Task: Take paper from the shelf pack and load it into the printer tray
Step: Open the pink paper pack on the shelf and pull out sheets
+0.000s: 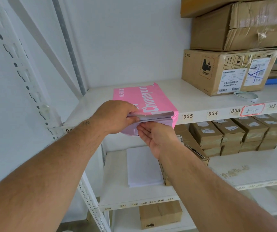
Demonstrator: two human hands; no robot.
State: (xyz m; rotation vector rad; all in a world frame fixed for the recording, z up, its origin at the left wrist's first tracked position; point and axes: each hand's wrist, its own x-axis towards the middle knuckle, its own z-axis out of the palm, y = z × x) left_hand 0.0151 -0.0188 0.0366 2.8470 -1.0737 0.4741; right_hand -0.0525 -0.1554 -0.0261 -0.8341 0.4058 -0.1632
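A pink paper pack [149, 99] lies on the upper white shelf [201, 104], its torn-open end facing me at the shelf's front edge. White sheets [157, 116] show at that open end. My left hand [116, 116] pinches the top sheets at the pack's left front corner and lifts them slightly. My right hand [157, 136] is palm-up just under the pack's front edge, fingers flat against the underside of the sheets. A separate stack of white paper [142, 166] lies on the shelf below. No printer is in view.
Large cardboard boxes [226, 69] are stacked at the right of the upper shelf, with a tape roll [246, 95] in front. Small brown boxes [238, 134] fill the lower shelf's right side. A white perforated upright [17, 64] stands at the left. One box [160, 215] sits on the bottom shelf.
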